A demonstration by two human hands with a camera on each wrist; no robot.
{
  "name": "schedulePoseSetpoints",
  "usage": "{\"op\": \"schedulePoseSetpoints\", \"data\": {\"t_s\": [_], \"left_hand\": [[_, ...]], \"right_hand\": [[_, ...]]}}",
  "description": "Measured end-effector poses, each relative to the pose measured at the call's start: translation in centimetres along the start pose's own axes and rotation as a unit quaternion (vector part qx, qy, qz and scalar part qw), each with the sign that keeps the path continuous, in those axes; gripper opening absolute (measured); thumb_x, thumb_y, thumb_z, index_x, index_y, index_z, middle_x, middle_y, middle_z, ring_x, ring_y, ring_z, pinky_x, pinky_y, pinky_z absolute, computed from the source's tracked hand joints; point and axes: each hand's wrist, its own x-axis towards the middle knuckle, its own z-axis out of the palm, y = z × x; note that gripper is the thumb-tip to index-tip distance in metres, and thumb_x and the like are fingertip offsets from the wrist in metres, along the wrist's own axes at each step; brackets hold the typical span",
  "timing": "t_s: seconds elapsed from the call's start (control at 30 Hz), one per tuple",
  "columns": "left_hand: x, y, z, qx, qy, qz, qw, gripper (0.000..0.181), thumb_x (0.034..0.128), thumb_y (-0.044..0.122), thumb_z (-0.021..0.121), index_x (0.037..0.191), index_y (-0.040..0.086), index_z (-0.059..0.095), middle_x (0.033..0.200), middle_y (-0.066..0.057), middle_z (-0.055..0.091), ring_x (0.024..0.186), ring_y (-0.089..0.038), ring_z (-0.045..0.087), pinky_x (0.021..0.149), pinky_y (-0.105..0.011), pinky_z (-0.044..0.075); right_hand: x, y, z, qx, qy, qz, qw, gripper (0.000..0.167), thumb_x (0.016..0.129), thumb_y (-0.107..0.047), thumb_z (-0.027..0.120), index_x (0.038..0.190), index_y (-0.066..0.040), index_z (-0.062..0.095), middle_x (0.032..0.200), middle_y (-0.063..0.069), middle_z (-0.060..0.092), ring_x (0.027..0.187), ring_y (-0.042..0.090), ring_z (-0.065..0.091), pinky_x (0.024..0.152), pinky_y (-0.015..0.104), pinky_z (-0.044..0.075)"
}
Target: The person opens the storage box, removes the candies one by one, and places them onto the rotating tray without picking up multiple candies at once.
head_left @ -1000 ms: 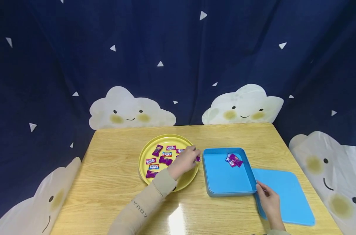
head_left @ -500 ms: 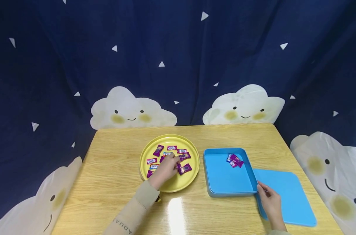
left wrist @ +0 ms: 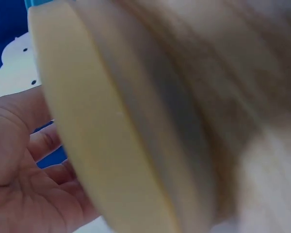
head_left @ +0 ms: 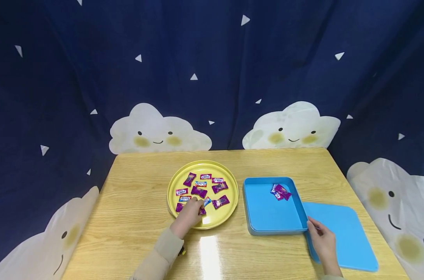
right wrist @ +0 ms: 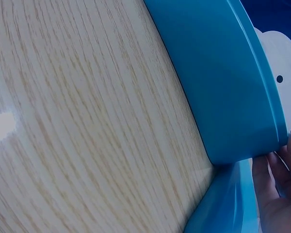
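A round yellow tray (head_left: pixel 175 212) carries several wrapped candies. Over its front part, my left hand (head_left: pixel 188 216) points downward and pinches a purple-wrapped candy (head_left: pixel 202 211); the fingertips are partly hidden. In the left wrist view the tray's rim (left wrist: pixel 102 126) covers the finger ends of that hand (left wrist: pixel 34 194). To the right stands a blue square box (head_left: pixel 273 214), with a few candies (head_left: pixel 281 191) heaped in its back right corner. My right hand (head_left: pixel 322 243) grips the box's near right corner between thumb and fingers, as the right wrist view also shows.
A flat blue lid (head_left: pixel 348 241) lies right of the box, partly under the right hand. The wooden table (head_left: pixel 135 206) ends at the back against a dark blue curtain (head_left: pixel 215 50) with cloud shapes. Light glares off the table's front.
My left hand has drawn back from the tray's right rim toward its front left, the purple candy moving with it. The right hand keeps its grip on the box corner.
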Motion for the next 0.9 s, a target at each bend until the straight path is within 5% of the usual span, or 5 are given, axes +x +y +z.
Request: {"op": "schedulePoseSetpoints", "data": {"t_s": [0.47,0.9], "left_hand": [[-1.0,-0.7,0.7,-0.016,0.010,-0.058,0.9982,0.020,0.0636,-0.012,0.067,0.079,0.000,0.061,0.073,-0.004,0.047,0.065,-0.015,0.044,0.056,-0.024,0.042],[-1.2,-0.7,0.6,-0.021,0.017,-0.054,0.9982,0.019,0.0638,-0.012,0.065,0.077,-0.001,0.059,0.073,-0.004,0.046,0.062,-0.014,0.043,0.053,-0.022,0.041]], "right_hand": [[0.0,0.0,0.1,-0.003,0.006,-0.006,1.0000,0.043,0.095,-0.033,0.045,0.124,-0.004,0.056,0.124,0.021,0.053,0.076,-0.015,0.039,0.061,0.006,0.041],[-0.2,-0.1,-0.1,-0.003,0.000,-0.005,1.0000,0.045,0.095,-0.035,0.044,0.125,-0.002,0.055,0.125,0.023,0.052,0.075,-0.016,0.038,0.061,0.007,0.041]]}}
